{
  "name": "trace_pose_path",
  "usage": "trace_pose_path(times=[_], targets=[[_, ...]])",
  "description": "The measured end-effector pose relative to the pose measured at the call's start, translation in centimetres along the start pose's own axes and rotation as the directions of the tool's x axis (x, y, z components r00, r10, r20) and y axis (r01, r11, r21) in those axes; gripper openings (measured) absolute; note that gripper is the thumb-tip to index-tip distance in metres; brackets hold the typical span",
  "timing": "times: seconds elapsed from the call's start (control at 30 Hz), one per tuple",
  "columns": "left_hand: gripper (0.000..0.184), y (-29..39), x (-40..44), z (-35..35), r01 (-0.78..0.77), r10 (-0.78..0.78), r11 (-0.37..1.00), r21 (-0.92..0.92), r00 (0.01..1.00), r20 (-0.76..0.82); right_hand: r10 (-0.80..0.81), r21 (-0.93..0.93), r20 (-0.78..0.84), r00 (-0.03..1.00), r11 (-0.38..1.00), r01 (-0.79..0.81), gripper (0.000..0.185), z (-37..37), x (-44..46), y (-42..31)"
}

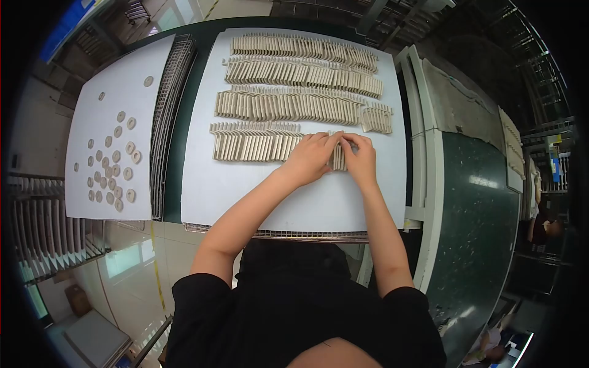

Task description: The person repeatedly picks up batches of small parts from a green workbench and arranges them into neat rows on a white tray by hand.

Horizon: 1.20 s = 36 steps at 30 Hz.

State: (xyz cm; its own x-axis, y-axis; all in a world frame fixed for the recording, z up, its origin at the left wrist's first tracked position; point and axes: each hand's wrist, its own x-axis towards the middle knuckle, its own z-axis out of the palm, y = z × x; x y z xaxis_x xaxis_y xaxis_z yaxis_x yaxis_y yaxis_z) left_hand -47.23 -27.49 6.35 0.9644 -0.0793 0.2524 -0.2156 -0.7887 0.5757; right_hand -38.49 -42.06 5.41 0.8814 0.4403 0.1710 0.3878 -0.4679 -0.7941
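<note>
Flat beige pieces stand on edge, packed closely in long rows [288, 104] on a white board [270, 196]. At the right end of the nearest row [251, 147], my left hand [311, 156] and my right hand [361, 159] meet around a short group of the same pieces [338, 161]. The left fingers are closed against the left side and top of this group. My right thumb and fingers pinch at its right side. The fingertips hide the tops of these pieces, so I cannot tell how many are gripped.
To the left, a second white board [80, 165] holds several scattered round discs with central holes [116, 168], on stacked wire mesh racks [169, 116]. A green table [472, 202] with a pale frame [429, 172] stands at the right. Another person [491, 349] shows at the lower right.
</note>
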Motion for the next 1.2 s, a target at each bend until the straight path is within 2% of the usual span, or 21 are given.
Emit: trace_pose_path(times=[0.2, 0.3, 0.4, 0.5, 0.53, 0.6, 0.7, 0.83, 0.9, 1.07, 1.2], targets=[[0.075, -0.2, -0.2, 0.1, -0.044, 0.047, 0.998, 0.044, 0.997, -0.06, -0.105, -0.195, -0.091, 0.99, 0.977, 0.086, 0.015, 0.9, -0.1, -0.4], [0.073, -0.1, -0.4, 0.0, -0.045, 0.05, 0.997, 0.068, 0.995, -0.082, -0.104, -0.232, -0.061, 0.993, 0.969, 0.088, 0.014, 1.4, 0.0, -0.5], [0.073, -0.1, -0.7, -0.1, -0.052, 0.059, 0.996, 0.077, 0.995, -0.086, -0.194, -0.272, -0.079, 0.978, 0.948, 0.167, 0.017, 1.6, 0.0, 0.5], [0.073, 0.3, -1.1, -0.5, -0.07, 0.09, 0.989, 0.128, 0.984, -0.154, -0.179, -0.209, -0.187, 0.966, 0.968, 0.139, 0.027, 1.0, -1.1, -0.8], [0.073, 0.5, -1.3, -0.8, -0.076, 0.105, 0.985, 0.153, 0.976, -0.189, -0.108, -0.21, -0.184, 0.977, 0.975, 0.068, 0.031, 0.8, -1.7, -0.9], [0.07, 1.1, -2.0, -1.9, -0.008, 0.041, 0.99, 0.144, 0.974, -0.223, 0.034, -0.216, -0.18, 0.983, 0.974, -0.073, 0.041, 0.2, -3.2, -1.0], [0.062, 1.1, -3.5, -2.4, 0.085, -0.06, 0.994, 0.075, 0.954, -0.294, 0.126, -0.128, -0.193, 0.973, 0.98, -0.152, 0.049, 1.6, -5.4, -0.2], [0.051, 2.1, -5.0, -1.6, 0.178, -0.151, 0.983, 0.049, 0.927, -0.344, 0.009, -0.242, -0.212, 0.977, 0.968, -0.062, 0.051, 3.0, -6.1, -1.7], [0.048, 3.1, -5.2, -1.3, 0.168, -0.161, 0.986, -0.008, 0.929, -0.334, -0.012, -0.258, -0.201, 0.979, 0.965, -0.041, 0.051, 3.4, -5.7, -1.4], [0.047, 4.7, -6.2, -0.7, 0.156, -0.166, 0.986, -0.057, 0.944, -0.286, 0.043, -0.194, -0.18, 0.983, 0.978, -0.079, 0.052, 3.4, -5.4, -1.5], [0.053, 4.4, -7.2, -0.3, 0.149, -0.186, 0.98, -0.131, 0.921, -0.341, 0.118, -0.215, -0.219, 0.969, 0.962, -0.166, 0.062, 4.7, -5.5, -3.0]])
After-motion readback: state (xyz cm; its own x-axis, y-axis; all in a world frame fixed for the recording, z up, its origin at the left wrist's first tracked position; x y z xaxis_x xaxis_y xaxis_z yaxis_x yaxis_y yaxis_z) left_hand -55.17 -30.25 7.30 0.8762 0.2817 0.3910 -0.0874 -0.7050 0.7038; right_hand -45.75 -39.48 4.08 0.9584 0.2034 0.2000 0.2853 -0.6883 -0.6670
